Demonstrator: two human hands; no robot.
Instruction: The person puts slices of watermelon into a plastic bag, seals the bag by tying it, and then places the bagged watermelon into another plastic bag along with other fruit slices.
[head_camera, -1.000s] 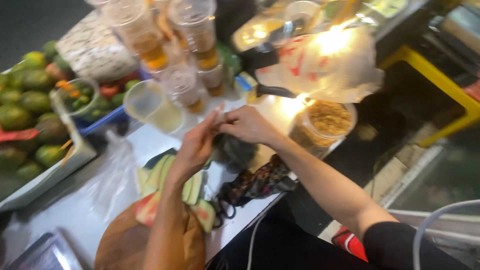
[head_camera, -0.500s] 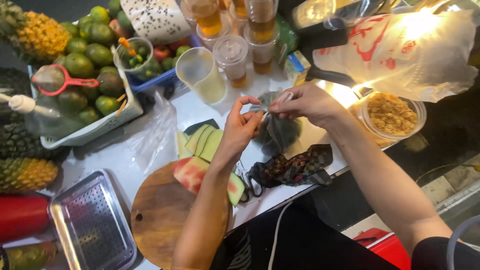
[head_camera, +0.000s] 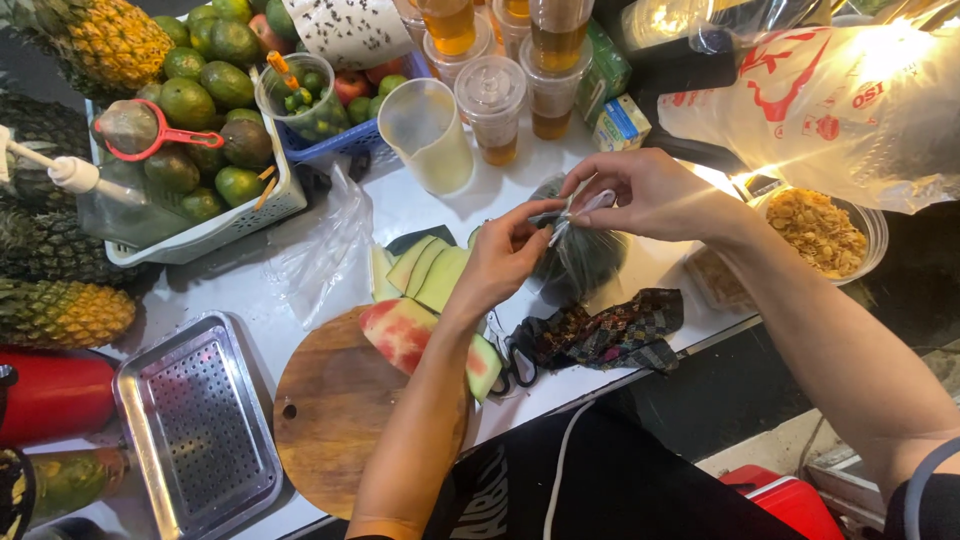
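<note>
My left hand and my right hand meet over a clear plastic bag with dark green contents. Both hands pinch the gathered neck of the bag and a thin white tie at its top. The bag rests on the white counter. Below my left forearm a round wooden cutting board carries pink-and-green fruit slices, with several pale green slices just behind them.
A patterned cloth lies at the counter edge by scissors. A white basket of green fruit, pineapples, a pitcher, lidded drink cups, a perforated metal tray and a bowl of yellow flakes surround the hands.
The view has tilted down and left, bringing the fruit basket, pineapples and metal tray into sight. Both hands stay together at the neck of the bag.
</note>
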